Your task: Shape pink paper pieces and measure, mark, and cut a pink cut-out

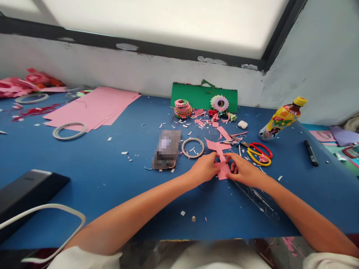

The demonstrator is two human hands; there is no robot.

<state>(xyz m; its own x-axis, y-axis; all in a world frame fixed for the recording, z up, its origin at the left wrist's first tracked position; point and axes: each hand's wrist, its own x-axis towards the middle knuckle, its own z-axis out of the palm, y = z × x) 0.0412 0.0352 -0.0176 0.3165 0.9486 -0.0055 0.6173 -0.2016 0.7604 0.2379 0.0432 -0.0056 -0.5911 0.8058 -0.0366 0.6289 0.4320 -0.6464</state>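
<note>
Both hands meet over a small piece of pink paper on the blue table. My left hand pinches its left side, and my right hand grips its right side with curled fingers. Just beyond lies another cut pink piece, partly behind the fingers. Scissors with red and yellow handles rest to the right of it, beside a pen. A roll of narrow tape lies left of the paper. Under my right hand a clear ruler slants toward the table's front edge.
A drink bottle stands tilted in view at the right, near a black marker. Pink sheets and a second tape roll lie left. Paper rosettes sit before green card. A dark box is at front left.
</note>
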